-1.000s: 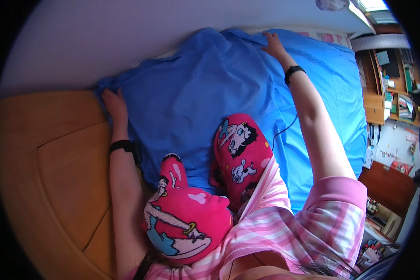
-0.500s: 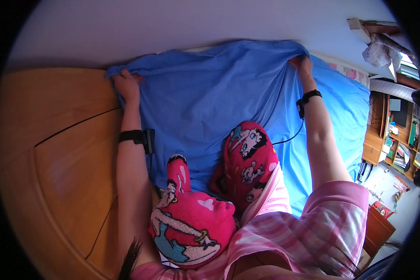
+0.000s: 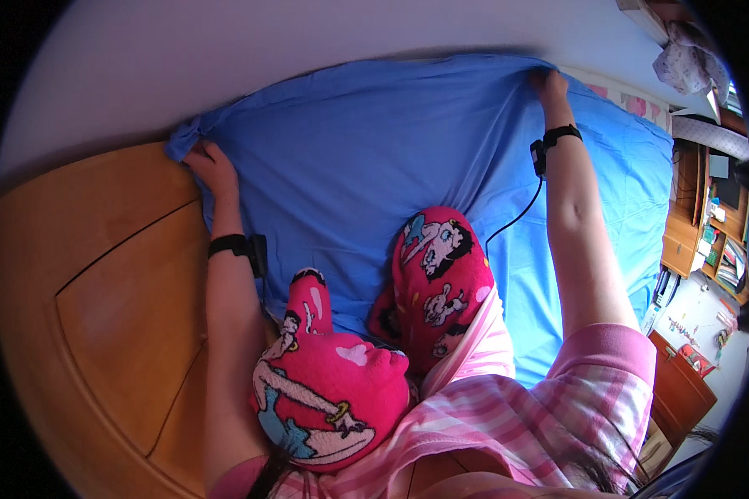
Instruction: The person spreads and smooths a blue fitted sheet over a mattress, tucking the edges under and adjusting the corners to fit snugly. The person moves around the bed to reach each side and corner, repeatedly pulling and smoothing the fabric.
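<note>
Gripping the sheet point(image 3: 333, 166) by the wall point(image 3: 266, 41) in the head view, the left hand point(image 3: 215, 170) and right hand point(image 3: 551, 88) stand farther apart than a moment ago, drawing it tauter. Fingers look closed on its far edge, the right's tips hidden.
</note>
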Action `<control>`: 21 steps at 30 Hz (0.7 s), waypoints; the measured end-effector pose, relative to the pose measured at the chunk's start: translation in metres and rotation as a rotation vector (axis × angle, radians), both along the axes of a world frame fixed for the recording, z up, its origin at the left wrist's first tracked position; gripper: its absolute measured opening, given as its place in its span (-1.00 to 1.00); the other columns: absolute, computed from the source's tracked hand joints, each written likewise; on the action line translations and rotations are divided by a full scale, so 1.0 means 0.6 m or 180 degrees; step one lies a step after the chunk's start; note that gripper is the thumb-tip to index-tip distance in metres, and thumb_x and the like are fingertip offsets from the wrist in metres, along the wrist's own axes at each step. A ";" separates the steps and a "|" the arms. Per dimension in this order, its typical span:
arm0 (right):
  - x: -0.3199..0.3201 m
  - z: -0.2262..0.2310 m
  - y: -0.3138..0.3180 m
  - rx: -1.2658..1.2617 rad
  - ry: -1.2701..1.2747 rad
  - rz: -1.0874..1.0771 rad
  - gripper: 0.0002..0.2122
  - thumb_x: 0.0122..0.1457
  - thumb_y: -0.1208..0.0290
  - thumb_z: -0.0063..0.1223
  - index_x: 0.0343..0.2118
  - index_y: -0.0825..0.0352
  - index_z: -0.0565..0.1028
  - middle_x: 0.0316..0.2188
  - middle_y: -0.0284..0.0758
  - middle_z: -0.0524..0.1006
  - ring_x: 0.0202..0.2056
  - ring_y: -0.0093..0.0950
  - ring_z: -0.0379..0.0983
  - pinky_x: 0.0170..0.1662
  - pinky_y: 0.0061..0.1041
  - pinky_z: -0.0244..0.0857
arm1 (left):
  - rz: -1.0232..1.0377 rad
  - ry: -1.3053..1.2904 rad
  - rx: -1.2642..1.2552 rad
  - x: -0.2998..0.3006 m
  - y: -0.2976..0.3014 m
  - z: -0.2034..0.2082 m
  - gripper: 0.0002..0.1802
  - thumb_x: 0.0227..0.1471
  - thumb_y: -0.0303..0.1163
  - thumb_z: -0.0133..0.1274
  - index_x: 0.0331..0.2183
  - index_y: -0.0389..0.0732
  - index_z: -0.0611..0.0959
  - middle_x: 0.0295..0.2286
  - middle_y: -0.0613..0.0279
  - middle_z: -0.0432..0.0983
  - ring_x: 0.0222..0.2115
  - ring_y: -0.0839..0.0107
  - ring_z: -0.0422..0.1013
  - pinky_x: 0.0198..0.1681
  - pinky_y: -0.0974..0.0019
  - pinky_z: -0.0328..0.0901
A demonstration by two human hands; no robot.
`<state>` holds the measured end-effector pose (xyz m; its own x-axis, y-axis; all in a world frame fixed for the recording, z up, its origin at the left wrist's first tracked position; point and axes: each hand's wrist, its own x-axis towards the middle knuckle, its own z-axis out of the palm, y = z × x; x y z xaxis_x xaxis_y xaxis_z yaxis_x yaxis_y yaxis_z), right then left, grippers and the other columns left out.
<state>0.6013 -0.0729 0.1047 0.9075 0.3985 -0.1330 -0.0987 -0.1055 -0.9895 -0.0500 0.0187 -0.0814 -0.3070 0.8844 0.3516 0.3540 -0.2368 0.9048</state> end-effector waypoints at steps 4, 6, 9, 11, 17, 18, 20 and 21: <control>-0.086 -0.045 -0.020 0.0120 -0.0567 0.0332 -0.54 0.09 0.55 0.01 0.00 0.44 0.07 -0.21 -0.01 0.45 -0.26 -0.24 0.48 -0.16 -0.30 0.42 | -0.0498 0.2165 0.0265 -0.004 -0.033 0.004 -0.69 0.04 -0.41 -0.11 -0.15 -0.30 0.46 -0.09 -0.06 0.30 -0.01 0.01 0.19 0.14 0.01 0.01; -0.164 -0.070 -0.034 0.0272 -0.1493 0.0935 -0.52 0.09 0.54 0.03 0.00 0.39 0.03 -0.21 -0.04 0.46 -0.24 -0.28 0.48 -0.10 -0.34 0.37 | -0.0955 0.2664 0.0620 0.002 -0.033 0.014 -0.63 0.03 -0.36 -0.09 -0.09 -0.24 0.46 -0.07 -0.03 0.30 -0.01 0.00 0.19 0.16 -0.06 -0.03; -0.272 -0.090 -0.033 -0.0704 -0.3375 0.2477 -0.60 0.06 0.56 0.00 -0.03 0.35 0.18 -0.08 -0.15 0.41 -0.26 -0.31 0.49 -0.01 -0.40 0.28 | -0.1522 0.2890 0.0576 0.006 -0.031 0.032 -0.59 0.06 -0.27 -0.11 -0.03 -0.17 0.44 -0.02 0.01 0.28 0.01 0.02 0.18 0.16 -0.13 -0.06; -0.306 -0.080 -0.016 -0.0951 -0.4532 0.3165 -0.63 0.04 0.55 -0.01 -0.05 0.33 0.27 -0.06 -0.16 0.39 -0.26 -0.22 0.47 0.00 -0.37 0.28 | -0.1250 0.3094 0.0279 0.007 -0.029 0.041 -0.56 0.09 -0.21 -0.13 0.00 -0.14 0.43 0.00 0.00 0.28 0.01 0.03 0.19 0.15 -0.14 -0.05; -0.340 -0.081 0.054 -0.1653 -0.4270 0.3680 -0.58 -0.04 0.47 0.03 -0.04 0.31 0.32 -0.04 -0.14 0.36 -0.22 -0.09 0.44 -0.13 -0.23 0.36 | -0.1229 0.3113 -0.0878 0.010 -0.004 0.054 -0.52 0.10 -0.12 -0.17 -0.03 -0.19 0.44 -0.08 -0.06 0.35 -0.06 0.00 0.27 0.06 -0.10 0.09; -0.344 -0.086 0.063 -0.1892 -0.4323 0.3738 -0.55 -0.05 0.46 0.05 -0.02 0.30 0.31 -0.03 -0.14 0.35 -0.22 -0.09 0.44 -0.15 -0.22 0.37 | -0.1293 0.3046 -0.0973 0.011 0.006 0.056 -0.52 0.10 -0.12 -0.18 -0.03 -0.21 0.44 -0.09 -0.07 0.35 -0.06 0.00 0.27 0.04 -0.08 0.11; -0.352 -0.093 0.077 -0.2325 -0.4399 0.3832 -0.50 -0.08 0.44 0.09 0.00 0.29 0.29 -0.01 -0.15 0.33 -0.21 -0.10 0.44 -0.17 -0.22 0.38 | -0.1523 0.2946 -0.1271 0.009 0.025 0.062 -0.50 0.09 -0.12 -0.19 -0.04 -0.26 0.44 -0.11 -0.09 0.36 -0.06 -0.02 0.27 0.01 -0.03 0.16; -0.357 -0.095 0.082 -0.2525 -0.4436 0.3874 -0.48 -0.10 0.43 0.10 0.02 0.29 0.28 0.00 -0.16 0.31 -0.21 -0.11 0.45 -0.17 -0.22 0.39 | -0.1651 0.2938 -0.1460 0.008 0.032 0.065 -0.49 0.09 -0.12 -0.20 -0.04 -0.28 0.43 -0.10 -0.09 0.36 -0.06 -0.02 0.28 0.01 0.00 0.18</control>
